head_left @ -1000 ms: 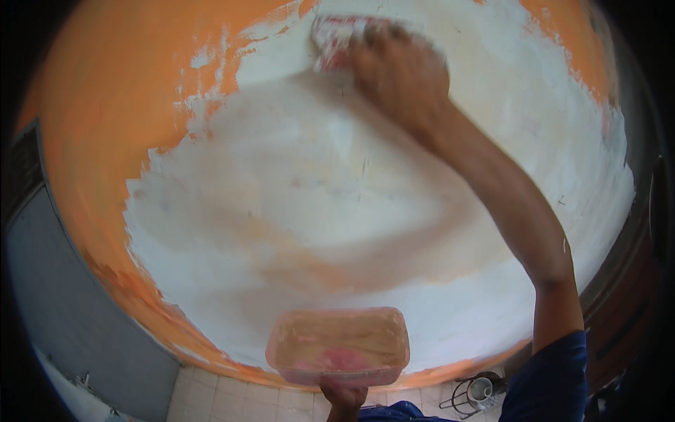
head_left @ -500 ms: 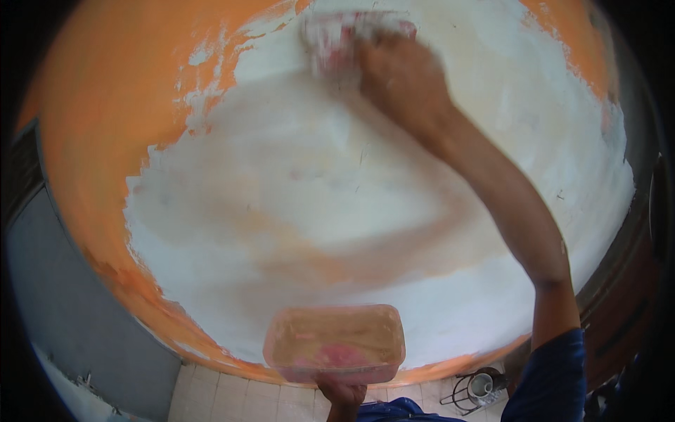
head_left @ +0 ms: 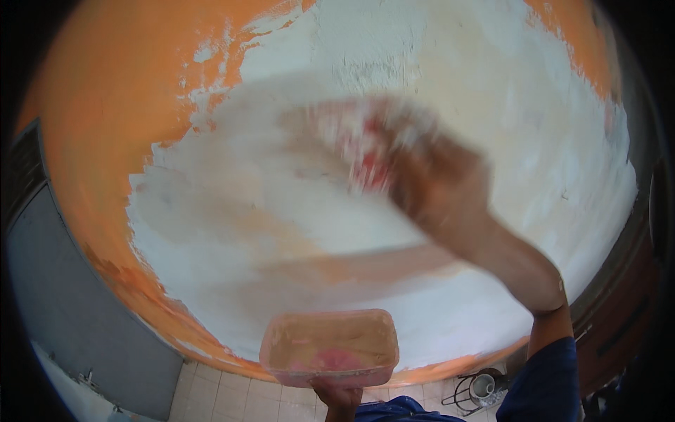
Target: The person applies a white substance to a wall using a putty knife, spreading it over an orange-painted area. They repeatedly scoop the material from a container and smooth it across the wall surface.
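Observation:
My right hand (head_left: 443,183), blurred by motion, is closed around a flat, wide putty spreader (head_left: 370,151), red and smeared with white. It is in front of the middle of the wall; whether its edge touches the surface cannot be told. White putty (head_left: 211,232) covers a broad patch of the orange wall (head_left: 105,133), with fresh ridges above the spreader. Low in front of me, my left hand (head_left: 339,396) grips a pinkish rectangular plastic tub (head_left: 380,378) from beneath its near side. Pale residue coats the tub's inside, and a pink area shows at its bottom.
At the left stands a grey panel (head_left: 84,288) beside the orange wall. On the tiled floor (head_left: 242,397), at lower right, a light-coloured pot (head_left: 483,386) sits on a dark metal stand. Dark reddish-brown woodwork (head_left: 622,316) borders the right side.
My right hand has come down from the top of the wall with the spreader, leaving ridged wet putty above. The tub in my left hand has shifted slightly left and down.

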{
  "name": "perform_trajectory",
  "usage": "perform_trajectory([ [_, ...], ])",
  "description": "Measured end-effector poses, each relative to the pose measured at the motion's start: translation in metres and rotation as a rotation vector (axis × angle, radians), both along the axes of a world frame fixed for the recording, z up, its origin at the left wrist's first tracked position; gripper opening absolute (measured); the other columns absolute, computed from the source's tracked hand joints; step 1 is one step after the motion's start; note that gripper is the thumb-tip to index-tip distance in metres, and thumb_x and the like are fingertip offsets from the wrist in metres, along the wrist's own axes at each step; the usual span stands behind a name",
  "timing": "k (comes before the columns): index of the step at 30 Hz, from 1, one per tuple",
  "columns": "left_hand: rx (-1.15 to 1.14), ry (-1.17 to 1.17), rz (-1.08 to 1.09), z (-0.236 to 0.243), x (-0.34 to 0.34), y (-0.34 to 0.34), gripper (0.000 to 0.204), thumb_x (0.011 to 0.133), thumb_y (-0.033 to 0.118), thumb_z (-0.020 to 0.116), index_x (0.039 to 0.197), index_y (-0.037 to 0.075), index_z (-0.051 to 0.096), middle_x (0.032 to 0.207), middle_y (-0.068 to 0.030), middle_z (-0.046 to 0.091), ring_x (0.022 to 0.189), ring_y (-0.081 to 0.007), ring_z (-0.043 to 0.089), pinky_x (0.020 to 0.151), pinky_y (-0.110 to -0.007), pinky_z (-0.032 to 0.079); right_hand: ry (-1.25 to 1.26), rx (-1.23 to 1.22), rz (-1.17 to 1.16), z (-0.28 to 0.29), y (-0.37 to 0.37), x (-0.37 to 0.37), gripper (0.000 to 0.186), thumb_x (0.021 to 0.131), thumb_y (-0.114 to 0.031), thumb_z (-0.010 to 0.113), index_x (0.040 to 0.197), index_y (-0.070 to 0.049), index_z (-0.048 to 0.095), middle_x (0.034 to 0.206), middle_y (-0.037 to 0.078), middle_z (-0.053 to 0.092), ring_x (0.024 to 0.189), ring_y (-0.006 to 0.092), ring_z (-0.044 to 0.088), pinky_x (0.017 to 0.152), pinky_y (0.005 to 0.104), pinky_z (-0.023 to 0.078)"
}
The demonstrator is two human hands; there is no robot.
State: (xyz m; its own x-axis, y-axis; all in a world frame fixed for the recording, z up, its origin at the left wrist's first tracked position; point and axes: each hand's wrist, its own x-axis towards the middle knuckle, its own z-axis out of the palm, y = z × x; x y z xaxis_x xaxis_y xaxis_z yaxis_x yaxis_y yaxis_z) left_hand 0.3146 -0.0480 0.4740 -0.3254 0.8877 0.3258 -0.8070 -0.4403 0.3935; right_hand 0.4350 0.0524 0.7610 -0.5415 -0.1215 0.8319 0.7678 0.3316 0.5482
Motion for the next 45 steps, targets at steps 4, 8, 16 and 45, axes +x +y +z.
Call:
perform_trajectory([
  [4, -0.059, -0.002, -0.026, -0.003, 0.001, 0.002, 0.072, 0.081, 0.062, 0.048, 0.132, 0.016, 0.028, 0.131, -0.0058, 0.037, 0.123, -0.0252, 0.037, 0.100, -0.046, 0.038, 0.170, 0.147, -0.210, 0.117, 0.007, 0.004, 0.012, 0.073, -0.010, 0.054, 0.074, -0.003, 0.063, 0.072, 0.016, 0.062, 0.064, 0.0289, 0.062, 0.055, 0.0407, 0.050],
  [8, -0.093, 0.035, -0.021, 0.003, 0.015, 0.001, 0.074, 0.081, 0.065, 0.044, 0.132, 0.016, 0.027, 0.129, -0.0058, 0.037, 0.120, -0.0242, 0.039, 0.097, -0.043, 0.040, 0.165, 0.161, 0.044, 0.128, 0.056, 0.016, 0.016, 0.079, -0.017, 0.053, 0.075, -0.007, 0.065, 0.070, 0.014, 0.063, 0.063, 0.0268, 0.063, 0.053, 0.0427, 0.050],
  [16, -0.064, 0.037, -0.047, -0.004, 0.006, -0.002, 0.068, 0.082, 0.060, 0.048, 0.129, 0.014, 0.033, 0.128, -0.0057, 0.041, 0.120, -0.0253, 0.040, 0.098, -0.044, 0.040, -0.060, 0.062, -0.057, -0.017, 0.029, -0.005, 0.016, 0.066, -0.013, 0.057, 0.071, 0.003, 0.058, 0.077, 0.016, 0.059, 0.069, 0.0276, 0.059, 0.057, 0.0361, 0.051],
  [45, -0.094, 0.075, 0.090, 0.004, -0.002, -0.014, 0.075, 0.080, 0.063, 0.048, 0.134, 0.016, 0.025, 0.130, -0.0066, 0.037, 0.122, -0.0269, 0.037, 0.101, -0.046, 0.037, 0.252, 0.070, -0.480, 0.110, -0.006, -0.011, 0.021, 0.066, -0.006, 0.060, 0.086, -0.011, 0.063, 0.084, 0.007, 0.064, 0.068, 0.0239, 0.061, 0.052, 0.0365, 0.049],
])
